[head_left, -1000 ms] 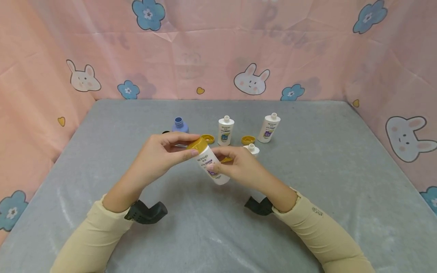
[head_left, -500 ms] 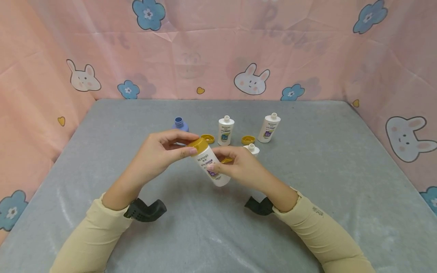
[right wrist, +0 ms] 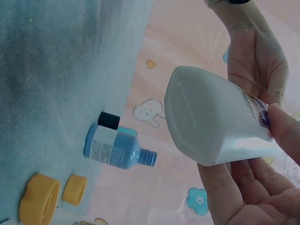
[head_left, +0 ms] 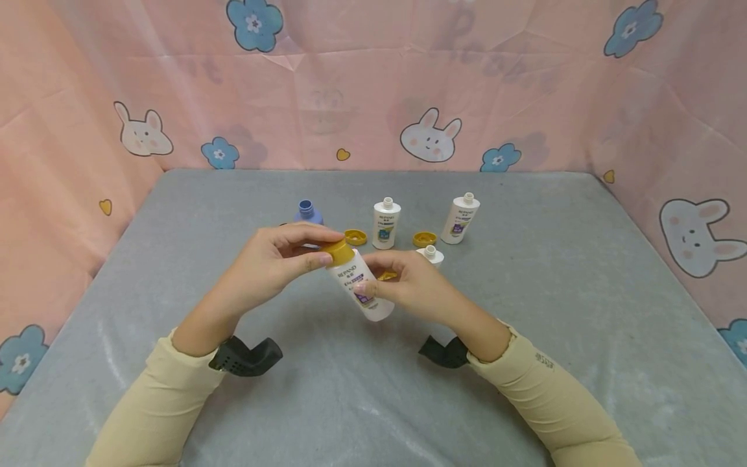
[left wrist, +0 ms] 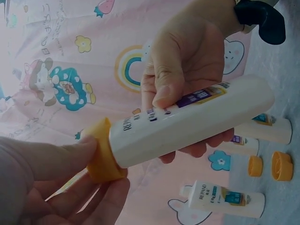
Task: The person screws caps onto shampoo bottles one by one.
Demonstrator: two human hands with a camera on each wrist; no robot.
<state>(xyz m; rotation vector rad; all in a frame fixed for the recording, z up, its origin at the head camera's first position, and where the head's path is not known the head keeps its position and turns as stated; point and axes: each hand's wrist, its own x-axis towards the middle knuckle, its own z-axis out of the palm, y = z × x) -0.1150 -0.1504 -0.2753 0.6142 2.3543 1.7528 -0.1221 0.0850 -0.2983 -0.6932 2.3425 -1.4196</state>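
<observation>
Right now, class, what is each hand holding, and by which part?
The right hand grips the white bottle around its body; the left hand pinches the yellow cap on the bottle's neck.

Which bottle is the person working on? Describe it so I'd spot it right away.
Look above the middle of the grey table: a tilted white bottle is held in the air. The right hand grips its body and the left hand pinches its yellow cap. The other bottles stand behind, uncapped.

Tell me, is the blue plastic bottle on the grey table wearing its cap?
No, the blue plastic bottle stands with its neck open on the grey table.
</observation>
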